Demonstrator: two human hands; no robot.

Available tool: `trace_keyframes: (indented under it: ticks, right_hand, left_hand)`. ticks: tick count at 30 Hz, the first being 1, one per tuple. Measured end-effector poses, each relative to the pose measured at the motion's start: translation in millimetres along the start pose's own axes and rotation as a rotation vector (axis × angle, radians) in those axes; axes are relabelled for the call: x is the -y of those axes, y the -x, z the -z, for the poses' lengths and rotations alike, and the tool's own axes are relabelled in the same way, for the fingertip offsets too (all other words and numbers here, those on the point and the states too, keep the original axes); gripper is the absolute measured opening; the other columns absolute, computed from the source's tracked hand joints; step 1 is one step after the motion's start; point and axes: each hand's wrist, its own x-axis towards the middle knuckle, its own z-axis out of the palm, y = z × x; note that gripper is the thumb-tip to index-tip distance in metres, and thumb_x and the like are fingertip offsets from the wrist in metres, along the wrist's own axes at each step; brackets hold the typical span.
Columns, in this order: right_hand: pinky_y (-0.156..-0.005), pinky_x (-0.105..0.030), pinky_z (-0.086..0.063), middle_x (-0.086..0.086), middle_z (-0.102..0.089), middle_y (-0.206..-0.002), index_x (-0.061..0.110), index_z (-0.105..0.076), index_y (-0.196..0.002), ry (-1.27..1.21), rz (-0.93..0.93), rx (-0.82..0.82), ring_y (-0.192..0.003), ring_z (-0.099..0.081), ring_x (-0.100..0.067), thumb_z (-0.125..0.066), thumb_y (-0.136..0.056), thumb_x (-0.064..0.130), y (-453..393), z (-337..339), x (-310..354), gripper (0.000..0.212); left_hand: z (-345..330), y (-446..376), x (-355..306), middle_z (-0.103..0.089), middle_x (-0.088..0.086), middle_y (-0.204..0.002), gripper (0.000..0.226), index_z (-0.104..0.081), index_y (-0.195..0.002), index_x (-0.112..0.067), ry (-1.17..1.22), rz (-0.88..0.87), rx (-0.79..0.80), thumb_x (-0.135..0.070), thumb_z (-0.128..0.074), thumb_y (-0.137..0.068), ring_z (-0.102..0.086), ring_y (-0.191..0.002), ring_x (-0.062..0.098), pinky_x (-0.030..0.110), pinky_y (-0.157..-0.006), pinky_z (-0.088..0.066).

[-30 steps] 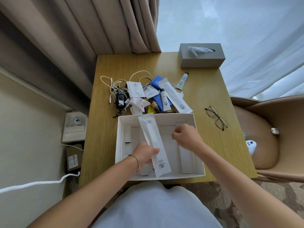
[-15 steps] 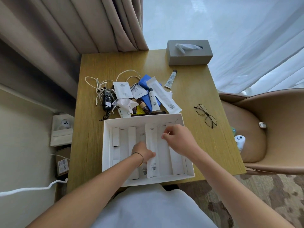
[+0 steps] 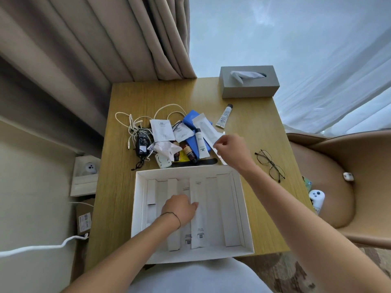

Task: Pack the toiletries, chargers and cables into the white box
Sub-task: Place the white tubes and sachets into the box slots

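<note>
My left hand (image 3: 179,208) presses flat on long sachets already lying in the white box (image 3: 243,218) while my right hand (image 3: 230,151) pinches another long sachet (image 3: 206,127) from the pile behind it, where cables (image 3: 131,125), charger (image 3: 142,143) and bottles (image 3: 189,153) await packing.

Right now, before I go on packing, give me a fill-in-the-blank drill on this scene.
1. The left hand rests inside the white ____.
2. The right hand pinches a long white ____ from the pile.
3. The glasses lie to the ____ of the right hand.
4. The grey tissue box sits at the table's ____ edge.

Missing: box; sachet; right; far
</note>
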Motion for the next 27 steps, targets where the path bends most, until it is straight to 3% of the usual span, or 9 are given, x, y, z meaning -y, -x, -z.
trace_keyframes:
  ticks: [2,4,6,10,15,19,22,25,27]
  right_hand:
    - [-0.059,-0.025,-0.051,-0.001,-0.075,-0.097,0.015,-0.076,-0.099,0.08,-0.006,-0.004,-0.078,-0.066,-0.013,-0.057,-0.091,0.01,-26,-7,-5,0.021]
    - [-0.071,-0.029,-0.054,-0.005,-0.072,-0.11,0.014,-0.073,-0.11,0.158,-0.011,-0.002,-0.092,-0.066,-0.018,-0.056,-0.089,0.005,-47,-16,-10,0.029]
    - [-0.084,-0.037,-0.056,-0.009,-0.068,-0.12,0.012,-0.067,-0.122,0.223,-0.01,0.015,-0.103,-0.063,-0.024,-0.056,-0.088,0.001,-63,-25,-16,0.037]
    - [-0.084,-0.043,-0.058,-0.013,-0.061,-0.119,0.012,-0.058,-0.122,0.352,-0.028,0.01,-0.101,-0.059,-0.027,-0.061,-0.089,0.006,-82,-41,-24,0.034]
    - [-0.081,-0.041,-0.058,-0.011,-0.057,-0.116,0.015,-0.054,-0.119,0.446,-0.023,-0.012,-0.099,-0.055,-0.026,-0.07,-0.085,0.013,-96,-47,-23,0.038]
    - [-0.075,-0.043,-0.06,-0.009,-0.061,-0.104,0.015,-0.05,-0.115,0.413,-0.037,0.028,-0.087,-0.061,-0.026,-0.062,-0.087,0.008,-103,-47,-21,0.031]
    - [-0.071,-0.041,-0.059,-0.008,-0.064,-0.095,0.013,-0.054,-0.101,0.333,-0.072,0.039,-0.081,-0.063,-0.027,-0.058,-0.088,0.008,-103,-43,-20,0.015]
    - [-0.061,-0.037,-0.054,-0.009,-0.065,-0.09,0.01,-0.059,-0.097,0.238,-0.087,-0.001,-0.078,-0.064,-0.027,-0.055,-0.087,0.008,-103,-34,-17,0.011]
    - [-0.063,-0.039,-0.056,-0.007,-0.064,-0.089,0.01,-0.06,-0.098,0.151,-0.076,-0.033,-0.078,-0.064,-0.027,-0.054,-0.087,0.009,-103,-26,-9,0.013]
  left_hand:
    - [15,8,-2,-0.065,0.001,-0.069,0.041,-0.063,-0.073,-0.014,0.091,-0.054,0.001,-0.044,-0.05,-0.097,-0.063,-0.067,0.017,0.028,-0.063,-0.052]
    - [33,21,-6,-0.073,0.001,-0.079,0.021,-0.065,-0.09,-0.021,0.298,-0.084,0.015,-0.037,-0.054,-0.097,-0.071,-0.074,0.018,0.034,-0.073,-0.061]
    - [52,33,-12,-0.075,0.0,-0.076,0.013,-0.067,-0.098,-0.024,0.453,-0.144,-0.003,-0.031,-0.056,-0.098,-0.073,-0.073,0.017,0.033,-0.073,-0.062]
    - [90,44,-20,-0.075,0.006,-0.078,0.016,-0.071,-0.098,-0.016,0.629,-0.21,-0.046,-0.018,-0.056,-0.098,-0.071,-0.07,0.015,0.026,-0.066,-0.06]
    - [119,30,-23,-0.073,0.01,-0.077,0.02,-0.071,-0.097,-0.008,0.727,-0.206,-0.099,-0.005,-0.051,-0.098,-0.068,-0.069,0.018,0.03,-0.065,-0.059]
    - [131,5,-30,-0.072,0.009,-0.075,0.02,-0.07,-0.097,-0.007,0.719,-0.19,-0.121,-0.004,-0.05,-0.098,-0.067,-0.068,0.02,0.034,-0.066,-0.06]
    - [135,-19,-36,-0.071,0.009,-0.075,0.021,-0.07,-0.09,-0.011,0.671,-0.166,-0.144,-0.006,-0.051,-0.097,-0.066,-0.068,0.021,0.037,-0.067,-0.059]
    - [140,-51,-41,-0.072,0.003,-0.079,0.023,-0.069,-0.082,-0.024,0.425,-0.167,-0.289,-0.01,-0.052,-0.091,-0.067,-0.075,0.021,0.032,-0.068,-0.056]
    - [144,-75,-43,-0.069,0.003,-0.085,0.023,-0.069,-0.092,-0.023,0.257,-0.176,-0.342,-0.01,-0.05,-0.09,-0.066,-0.081,0.022,0.03,-0.068,-0.053]
